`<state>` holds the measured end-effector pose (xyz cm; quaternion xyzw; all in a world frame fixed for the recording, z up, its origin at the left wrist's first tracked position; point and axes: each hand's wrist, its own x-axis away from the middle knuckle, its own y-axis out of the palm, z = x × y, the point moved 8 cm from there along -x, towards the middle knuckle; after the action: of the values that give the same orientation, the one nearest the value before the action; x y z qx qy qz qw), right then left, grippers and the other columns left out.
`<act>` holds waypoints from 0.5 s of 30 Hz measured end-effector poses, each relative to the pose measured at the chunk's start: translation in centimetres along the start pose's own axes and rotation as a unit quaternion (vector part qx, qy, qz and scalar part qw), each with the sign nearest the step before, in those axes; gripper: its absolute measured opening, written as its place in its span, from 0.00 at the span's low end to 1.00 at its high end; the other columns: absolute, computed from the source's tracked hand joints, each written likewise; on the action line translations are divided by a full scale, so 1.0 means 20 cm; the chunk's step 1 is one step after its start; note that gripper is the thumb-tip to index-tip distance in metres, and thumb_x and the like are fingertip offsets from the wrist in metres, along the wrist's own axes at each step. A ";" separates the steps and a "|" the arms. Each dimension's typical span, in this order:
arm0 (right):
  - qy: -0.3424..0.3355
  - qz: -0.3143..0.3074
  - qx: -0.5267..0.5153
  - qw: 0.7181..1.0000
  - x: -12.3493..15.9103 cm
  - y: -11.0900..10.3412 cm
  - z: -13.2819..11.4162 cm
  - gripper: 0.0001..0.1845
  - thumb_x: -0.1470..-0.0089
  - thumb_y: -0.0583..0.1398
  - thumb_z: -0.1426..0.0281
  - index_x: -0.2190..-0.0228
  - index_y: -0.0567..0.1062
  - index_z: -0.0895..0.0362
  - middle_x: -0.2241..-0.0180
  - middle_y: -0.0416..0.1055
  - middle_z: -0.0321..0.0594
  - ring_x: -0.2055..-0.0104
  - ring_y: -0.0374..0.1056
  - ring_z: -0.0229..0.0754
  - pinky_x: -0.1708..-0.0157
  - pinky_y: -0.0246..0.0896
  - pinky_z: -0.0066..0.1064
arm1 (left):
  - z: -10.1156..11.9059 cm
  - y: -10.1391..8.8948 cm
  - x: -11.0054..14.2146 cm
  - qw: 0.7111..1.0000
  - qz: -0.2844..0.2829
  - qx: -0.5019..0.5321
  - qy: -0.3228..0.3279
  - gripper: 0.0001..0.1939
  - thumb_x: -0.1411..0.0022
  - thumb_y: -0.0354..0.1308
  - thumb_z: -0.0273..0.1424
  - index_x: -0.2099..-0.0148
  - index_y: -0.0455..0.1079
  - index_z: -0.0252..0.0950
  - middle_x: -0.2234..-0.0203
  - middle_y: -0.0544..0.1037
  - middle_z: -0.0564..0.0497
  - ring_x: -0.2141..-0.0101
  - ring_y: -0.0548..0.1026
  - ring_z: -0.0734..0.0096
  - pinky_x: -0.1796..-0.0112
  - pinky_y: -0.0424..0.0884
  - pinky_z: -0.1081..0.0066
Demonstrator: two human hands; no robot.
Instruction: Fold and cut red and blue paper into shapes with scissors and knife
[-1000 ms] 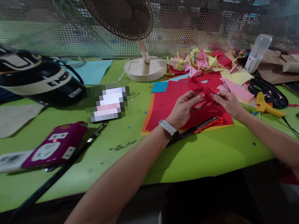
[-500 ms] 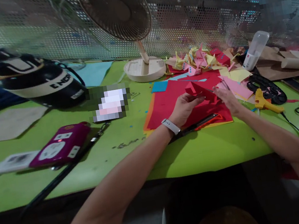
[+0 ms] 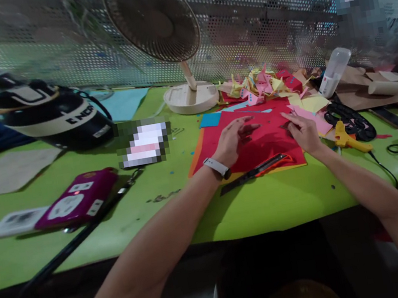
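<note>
Red paper sheets (image 3: 261, 154) lie stacked on the green table. My left hand (image 3: 231, 141), with a light-banded watch (image 3: 217, 167) on its wrist, is over their left part, its fingers stretched out and apart. At the right edge of the red sheets is my right hand (image 3: 303, 132). Its fingers are partly curled, index finger and thumb pointing left; whatever is between them blends with the red. A box cutter (image 3: 252, 173) with an orange-red handle lies along the front edge of the stack, below both hands. I cannot make out a separate folded red piece.
Behind the sheets are folded paper pieces (image 3: 264, 82), a fan (image 3: 190, 98) and a clear bottle (image 3: 335, 70). A yellow glue gun (image 3: 350, 139) with a cord lies to the right. At left are a phone (image 3: 147, 145), a purple power strip (image 3: 78, 200) and a large black jug (image 3: 51, 112).
The folded red paper that stood up between my hands no longer stands out. My left hand has opened from its pinch, and my right fingers have curled. The view has shifted slightly.
</note>
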<state>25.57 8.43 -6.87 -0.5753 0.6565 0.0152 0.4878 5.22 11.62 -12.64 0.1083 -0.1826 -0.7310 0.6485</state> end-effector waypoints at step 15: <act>-0.048 0.046 0.025 0.997 -0.01 -0.05 -0.04 0.23 0.43 0.51 0.72 0.49 0.75 0.51 0.60 0.77 0.41 0.59 0.72 0.45 0.54 0.67 0.41 | 0.11 0.15 0.08 0.978 -0.185 -0.061 0.078 0.25 0.54 0.72 0.32 0.53 0.74 0.35 0.78 0.75 0.54 0.73 0.76 0.74 0.67 0.71 0.75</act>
<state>25.80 7.71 -5.68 -0.5305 0.6582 0.0491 0.5320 6.83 10.11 -9.41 0.1569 -0.0635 -0.8377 0.5193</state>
